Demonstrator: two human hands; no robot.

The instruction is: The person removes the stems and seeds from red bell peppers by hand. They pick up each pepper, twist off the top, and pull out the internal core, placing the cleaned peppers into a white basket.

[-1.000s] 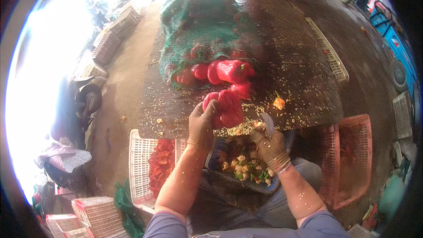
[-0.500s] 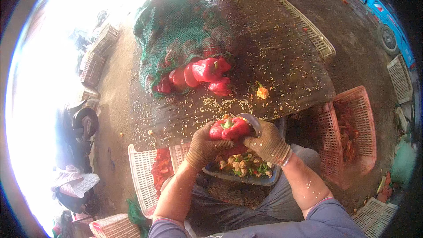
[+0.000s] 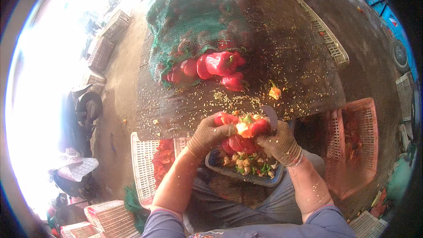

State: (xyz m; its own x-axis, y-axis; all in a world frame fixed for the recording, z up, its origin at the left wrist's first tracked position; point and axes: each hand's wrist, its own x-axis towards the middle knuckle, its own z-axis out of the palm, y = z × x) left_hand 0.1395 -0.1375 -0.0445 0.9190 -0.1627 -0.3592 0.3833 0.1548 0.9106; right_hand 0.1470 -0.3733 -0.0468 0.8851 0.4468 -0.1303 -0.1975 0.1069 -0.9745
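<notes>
Toward five o'clock, scraps (image 3: pixel 243 164) are held in a tub (image 3: pixel 276 179), perhaps placed for catching, below an opened red pepper (image 3: pixel 252 129). The pepper is clasped by the left hand (image 3: pixel 210 135) and seemingly steadied by the right hand (image 3: pixel 280 144), closed around a knife (image 3: pixel 270 116). At the hands' eleven, a mesh sack (image 3: pixel 189 22) is laid on the desk (image 3: pixel 304 68).

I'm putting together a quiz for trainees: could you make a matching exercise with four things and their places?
1. Knife
2. Split pepper
3. Basin
4. Net bag

A. On the seed-strewn board, red peppers at its mouth
B. Between the left hand and right hand
C. Below the hands, holding pale cores
D. In the right hand alone, blade showing

Pairs: 1-D, 2-B, 3-C, 4-A
</notes>
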